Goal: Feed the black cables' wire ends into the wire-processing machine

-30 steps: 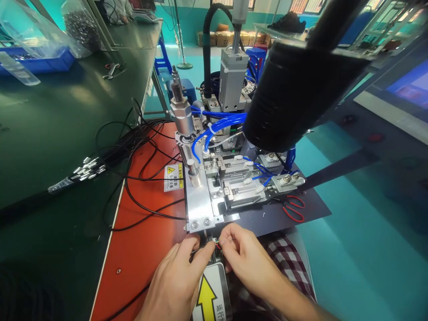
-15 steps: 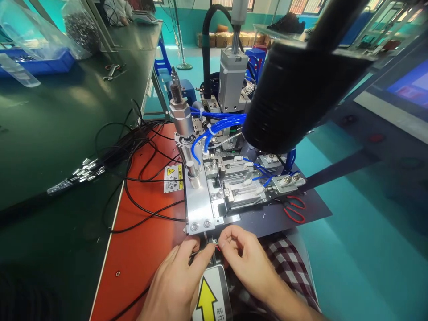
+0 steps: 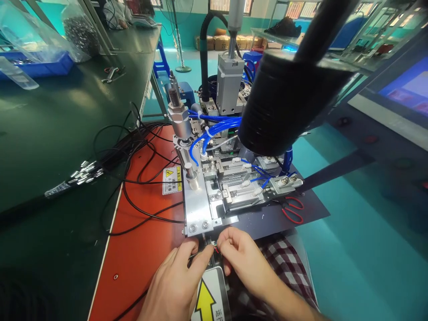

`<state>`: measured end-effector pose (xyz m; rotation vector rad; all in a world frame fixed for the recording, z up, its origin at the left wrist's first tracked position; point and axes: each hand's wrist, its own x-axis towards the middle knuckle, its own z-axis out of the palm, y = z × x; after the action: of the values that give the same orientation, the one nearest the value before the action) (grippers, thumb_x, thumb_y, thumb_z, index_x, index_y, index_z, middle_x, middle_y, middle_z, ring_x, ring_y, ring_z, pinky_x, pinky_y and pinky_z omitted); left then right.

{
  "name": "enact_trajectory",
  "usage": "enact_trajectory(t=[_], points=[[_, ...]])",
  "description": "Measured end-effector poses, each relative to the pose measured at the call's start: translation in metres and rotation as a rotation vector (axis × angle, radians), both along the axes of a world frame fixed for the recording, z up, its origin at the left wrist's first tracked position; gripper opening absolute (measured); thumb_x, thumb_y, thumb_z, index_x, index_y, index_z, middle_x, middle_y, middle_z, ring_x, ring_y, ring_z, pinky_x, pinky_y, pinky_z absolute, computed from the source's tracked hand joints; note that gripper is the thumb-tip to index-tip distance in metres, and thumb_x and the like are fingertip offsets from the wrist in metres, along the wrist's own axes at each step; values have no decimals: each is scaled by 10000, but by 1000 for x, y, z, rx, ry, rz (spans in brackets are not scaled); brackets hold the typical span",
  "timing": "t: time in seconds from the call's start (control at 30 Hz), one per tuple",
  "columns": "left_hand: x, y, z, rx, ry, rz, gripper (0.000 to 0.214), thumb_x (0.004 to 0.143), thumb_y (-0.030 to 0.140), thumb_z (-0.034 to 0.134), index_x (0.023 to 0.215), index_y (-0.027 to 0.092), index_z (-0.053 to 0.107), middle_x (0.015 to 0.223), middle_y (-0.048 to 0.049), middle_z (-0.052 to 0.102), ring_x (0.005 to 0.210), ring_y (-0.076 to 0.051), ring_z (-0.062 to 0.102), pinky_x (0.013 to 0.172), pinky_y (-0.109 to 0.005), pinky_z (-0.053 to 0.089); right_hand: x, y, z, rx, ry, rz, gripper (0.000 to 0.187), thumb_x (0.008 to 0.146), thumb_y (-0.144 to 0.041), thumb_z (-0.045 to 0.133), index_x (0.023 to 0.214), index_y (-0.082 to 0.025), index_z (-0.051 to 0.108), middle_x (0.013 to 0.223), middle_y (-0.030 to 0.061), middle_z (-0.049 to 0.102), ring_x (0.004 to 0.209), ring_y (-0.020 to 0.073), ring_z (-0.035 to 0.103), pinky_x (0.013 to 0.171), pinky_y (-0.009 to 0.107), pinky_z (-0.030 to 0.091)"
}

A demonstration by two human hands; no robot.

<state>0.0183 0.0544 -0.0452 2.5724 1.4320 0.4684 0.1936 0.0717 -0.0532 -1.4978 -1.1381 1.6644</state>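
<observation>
My left hand [image 3: 177, 276] is closed in a pinch on a thin black cable [image 3: 193, 256], just in front of the machine's metal plate [image 3: 197, 207]. From its fingertips a small cable end with red and green wires [image 3: 216, 248] sticks out to the right. Beside these wires my right hand [image 3: 244, 261] has thumb and index finger pinched together, its other fingers curled. Whatever lies between those right fingertips is too small to make out. Below both hands lies a white label with a yellow arrow [image 3: 205, 298].
Red-handled scissors [image 3: 293, 209] lie right of the machine's cylinders [image 3: 242, 194]. A large black tube [image 3: 274, 102] hangs over the machine. Loops of black cable [image 3: 133, 196] cover the orange board [image 3: 133, 263]; a bundle with metal ends [image 3: 87, 173] rests on the green table [image 3: 80, 116].
My right fingertips have shifted slightly off the wires, so more of the red wire shows. The left hand keeps its hold; the whole view has shifted a little.
</observation>
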Motion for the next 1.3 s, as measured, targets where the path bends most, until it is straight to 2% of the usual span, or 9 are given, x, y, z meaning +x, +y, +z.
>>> enact_trajectory(t=[0.07,0.17,0.33,0.67,0.87,1.07,1.3], points=[[0,0,0,-15,-11,-2,490,822,8,356,1213,246,530,969,-77,522,781,-191,605,602,-268,533,3,1,-1,-5,32,-8,140,871,-263,466,775,-185,530,553,-64,488,447,98,488,470,215,370],[0,1,1,-20,-27,-10,476,833,20,362,1217,244,532,967,-74,526,766,-178,603,609,-260,531,4,2,6,68,-23,-27,187,851,-343,524,776,-174,548,610,-41,501,486,107,491,470,224,385],[1,1,3,-10,-34,4,489,818,7,352,1196,241,557,972,-73,535,762,-178,601,608,-259,526,-1,3,17,173,-120,-76,184,837,-317,528,739,-163,550,608,-32,478,543,115,459,498,227,367],[1,1,-5,21,-37,4,501,804,24,348,1206,245,546,959,-73,528,735,-176,569,583,-255,515,-8,-4,3,233,-43,-96,207,914,-333,452,767,-191,484,665,-35,443,592,125,435,547,245,361],[1,0,-1,-12,-43,6,542,792,-14,348,1236,247,519,993,-80,526,801,-197,580,635,-288,532,-12,-7,-3,244,23,-134,230,932,-358,435,774,-195,468,687,-31,427,618,131,423,574,254,362],[2,0,1,-21,-29,16,535,790,-10,351,1217,243,550,982,-78,535,810,-201,590,626,-277,532,-12,-8,-9,239,4,-133,220,941,-344,422,787,-194,470,689,-37,419,604,123,397,572,255,345],[1,0,-4,37,-76,5,526,793,1,350,1217,243,546,966,-71,530,783,-182,584,593,-242,515,-11,-9,-7,230,-49,-135,233,936,-345,412,764,-196,464,671,-38,418,589,123,398,552,257,333]])
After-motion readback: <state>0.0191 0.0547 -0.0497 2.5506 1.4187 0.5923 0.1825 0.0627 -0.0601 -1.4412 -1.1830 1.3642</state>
